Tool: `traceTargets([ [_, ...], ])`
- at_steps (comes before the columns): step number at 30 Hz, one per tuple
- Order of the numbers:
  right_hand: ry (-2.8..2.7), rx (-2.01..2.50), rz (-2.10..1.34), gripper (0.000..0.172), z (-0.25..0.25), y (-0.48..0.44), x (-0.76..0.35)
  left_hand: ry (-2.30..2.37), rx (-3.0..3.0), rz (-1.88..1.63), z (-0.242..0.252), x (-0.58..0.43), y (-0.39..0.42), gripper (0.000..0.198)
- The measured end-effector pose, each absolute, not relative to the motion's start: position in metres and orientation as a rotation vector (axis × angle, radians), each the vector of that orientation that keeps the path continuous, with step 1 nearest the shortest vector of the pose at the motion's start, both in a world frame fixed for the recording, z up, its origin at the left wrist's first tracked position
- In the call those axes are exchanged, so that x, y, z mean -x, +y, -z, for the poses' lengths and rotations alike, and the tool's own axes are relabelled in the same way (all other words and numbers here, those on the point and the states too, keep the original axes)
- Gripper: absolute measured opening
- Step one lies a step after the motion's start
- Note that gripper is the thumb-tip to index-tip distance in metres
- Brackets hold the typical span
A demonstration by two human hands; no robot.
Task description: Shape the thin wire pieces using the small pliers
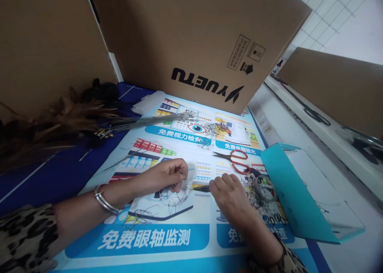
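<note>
My left hand [167,175] is closed in a pinch on a small bent piece of thin wire [179,193] just above a printed poster [155,237] that covers the table. My right hand [229,193] is curled round a dark slim tool [201,188] whose tip points left toward the wire. The two hands are almost touching. A silver bangle sits on my left wrist. Loose thin wires lie on the poster under and around the hands.
Red-handled scissors [236,161] lie just beyond my right hand. A coil of wire [265,187] rests at its right. A teal open box [299,193] stands at right. Feathers [50,125] with long wire stems lie at left. Large cardboard boxes [194,38] wall the back.
</note>
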State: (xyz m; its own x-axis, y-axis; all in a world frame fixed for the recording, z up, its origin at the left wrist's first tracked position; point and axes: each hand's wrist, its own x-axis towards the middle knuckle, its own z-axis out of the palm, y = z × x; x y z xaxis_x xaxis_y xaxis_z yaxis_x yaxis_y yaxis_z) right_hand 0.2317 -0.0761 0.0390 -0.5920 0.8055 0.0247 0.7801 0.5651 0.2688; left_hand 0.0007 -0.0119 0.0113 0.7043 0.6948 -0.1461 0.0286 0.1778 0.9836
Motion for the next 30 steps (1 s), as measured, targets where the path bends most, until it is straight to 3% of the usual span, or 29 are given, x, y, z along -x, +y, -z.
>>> traceTargets([
  [4, 2.700, -1.610, -0.180, 0.008, -0.035, -0.071, -0.235, 0.661, -1.325, -0.520, -0.008, 0.000, -0.011, 0.007],
  [7, 2.704, -1.775, 0.247, 0.009, -0.035, -0.071, -0.234, 0.643, -1.324, -0.504, -0.005, 0.000, -0.010, 0.009],
  [11, 2.669, -1.849, 0.853, 0.022, -0.035, -0.072, -0.227, 0.608, -1.266, -0.471, -0.005, 0.000, -0.012, 0.019],
  [16, 2.609, -1.859, 1.250, 0.025, -0.030, -0.072, -0.221, 0.579, -1.275, -0.438, -0.006, 0.000, -0.013, 0.025],
  [22, 2.601, -1.892, 1.211, 0.024, -0.030, -0.074, -0.218, 0.609, -1.310, -0.473, -0.005, -0.001, -0.012, 0.017],
  [30, 2.644, -2.024, 0.673, 0.018, -0.033, -0.076, -0.217, 0.642, -1.368, -0.483, -0.002, -0.001, -0.013, 0.015],
])
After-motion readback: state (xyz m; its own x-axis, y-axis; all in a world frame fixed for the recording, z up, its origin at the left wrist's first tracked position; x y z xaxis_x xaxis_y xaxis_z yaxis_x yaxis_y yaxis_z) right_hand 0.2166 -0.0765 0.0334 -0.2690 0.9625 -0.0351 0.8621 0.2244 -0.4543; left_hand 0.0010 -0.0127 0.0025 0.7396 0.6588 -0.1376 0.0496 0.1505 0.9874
